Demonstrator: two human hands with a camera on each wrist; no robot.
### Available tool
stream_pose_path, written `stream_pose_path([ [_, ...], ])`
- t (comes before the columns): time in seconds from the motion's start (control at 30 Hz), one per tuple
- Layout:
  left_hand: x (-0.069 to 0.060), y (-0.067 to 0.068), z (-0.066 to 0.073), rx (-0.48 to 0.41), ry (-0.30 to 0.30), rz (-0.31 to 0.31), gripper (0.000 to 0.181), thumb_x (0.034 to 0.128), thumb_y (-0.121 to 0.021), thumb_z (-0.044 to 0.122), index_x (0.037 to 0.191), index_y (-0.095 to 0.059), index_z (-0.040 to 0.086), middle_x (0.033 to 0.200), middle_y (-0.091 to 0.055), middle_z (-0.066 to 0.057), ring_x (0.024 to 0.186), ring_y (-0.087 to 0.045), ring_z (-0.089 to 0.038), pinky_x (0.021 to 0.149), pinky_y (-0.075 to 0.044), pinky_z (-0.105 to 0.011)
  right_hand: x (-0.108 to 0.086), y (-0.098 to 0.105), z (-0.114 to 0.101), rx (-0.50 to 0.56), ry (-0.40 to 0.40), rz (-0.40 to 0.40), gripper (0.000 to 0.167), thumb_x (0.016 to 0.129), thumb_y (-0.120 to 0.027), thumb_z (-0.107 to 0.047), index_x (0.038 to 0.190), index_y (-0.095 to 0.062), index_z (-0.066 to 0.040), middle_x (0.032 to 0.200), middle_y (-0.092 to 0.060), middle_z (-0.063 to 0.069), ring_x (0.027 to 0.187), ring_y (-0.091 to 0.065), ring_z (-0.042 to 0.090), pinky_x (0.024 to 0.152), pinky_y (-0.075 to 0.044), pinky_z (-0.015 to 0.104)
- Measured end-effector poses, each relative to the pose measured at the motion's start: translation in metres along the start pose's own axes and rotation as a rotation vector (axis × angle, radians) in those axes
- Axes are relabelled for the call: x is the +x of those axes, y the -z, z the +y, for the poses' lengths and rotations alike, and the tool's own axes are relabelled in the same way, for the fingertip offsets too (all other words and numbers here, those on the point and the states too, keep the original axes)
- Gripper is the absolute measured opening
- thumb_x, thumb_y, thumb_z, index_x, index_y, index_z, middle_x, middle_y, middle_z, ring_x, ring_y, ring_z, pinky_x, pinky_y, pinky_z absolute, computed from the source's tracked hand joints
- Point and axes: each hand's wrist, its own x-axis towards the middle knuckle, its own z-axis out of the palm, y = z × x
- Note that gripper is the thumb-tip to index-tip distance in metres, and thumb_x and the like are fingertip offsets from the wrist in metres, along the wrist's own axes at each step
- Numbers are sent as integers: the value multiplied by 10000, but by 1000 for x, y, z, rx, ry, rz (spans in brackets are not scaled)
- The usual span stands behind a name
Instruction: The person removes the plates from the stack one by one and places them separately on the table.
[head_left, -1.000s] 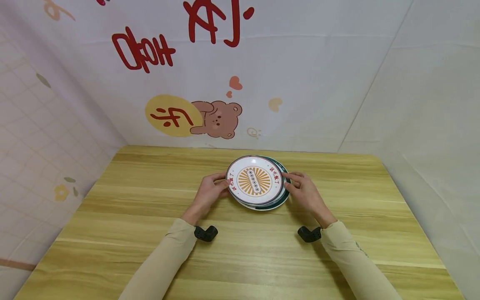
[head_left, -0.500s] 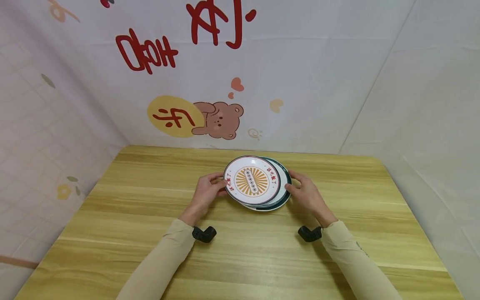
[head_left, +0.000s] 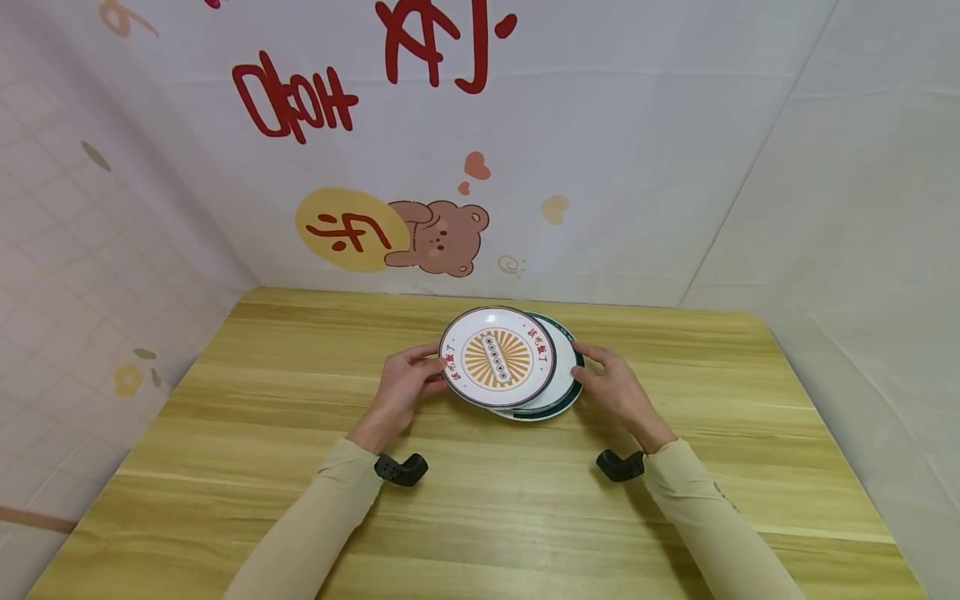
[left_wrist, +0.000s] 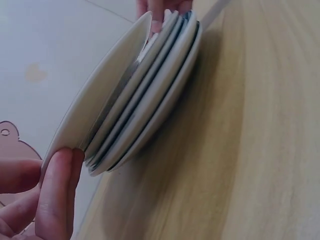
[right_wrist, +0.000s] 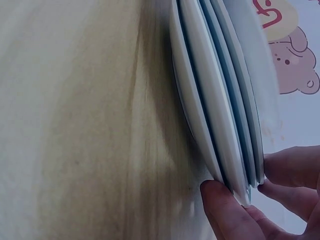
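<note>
White top plate (head_left: 498, 357), orange sunburst centre, red lettering, dark rim.

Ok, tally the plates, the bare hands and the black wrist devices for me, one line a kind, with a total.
Plates: 5, judging by the rims in the wrist views
Left hand and right hand: 2
Black wrist devices: 2, one at each wrist
Total: 9

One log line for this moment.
left hand: pinches top plate | right hand: grips lower plates | top plate: overlaps lower plates, offset leftward
</note>
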Motion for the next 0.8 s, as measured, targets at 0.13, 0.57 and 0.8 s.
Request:
stream_pose_path([
  [0.13, -3, 6, 5, -46, 20, -5, 383, 997, -621, -12, 1378, -617, -52, 1106, -704, -169, 817, -708, -145, 752, -623, -245, 0, 0, 1, 6, -7, -3, 509, 1031, -604, -142, 1510, -506, 1, 1548, -396, 308, 1470, -313, 458, 1226, -232, 603],
  [0.57, -9, 39, 20, -70, 20, 22, 405, 1006, -615, -24, 1388, -544, -140, 981, -708, -81, 768, -707, -126, 741, -624, -243, 1, 1, 0, 6, 1, -6, 505, 1035, -596, -134, 1505, -500, 22, 1540, -401, 315, 1467, -315, 466, 1219, -233, 614],
  [0.8, -11, 55, 25, -86, 18, 61, 365, 1003, -627, -29, 1346, -568, -138, 937, -713, -54, 741, -703, -121, 719, -622, -232, 1, 0, 1, 28, -5, -20, 507, 1036, -596, -134, 1508, -496, 22, 1546, -387, 317, 1472, -303, 464, 1221, -228, 616],
])
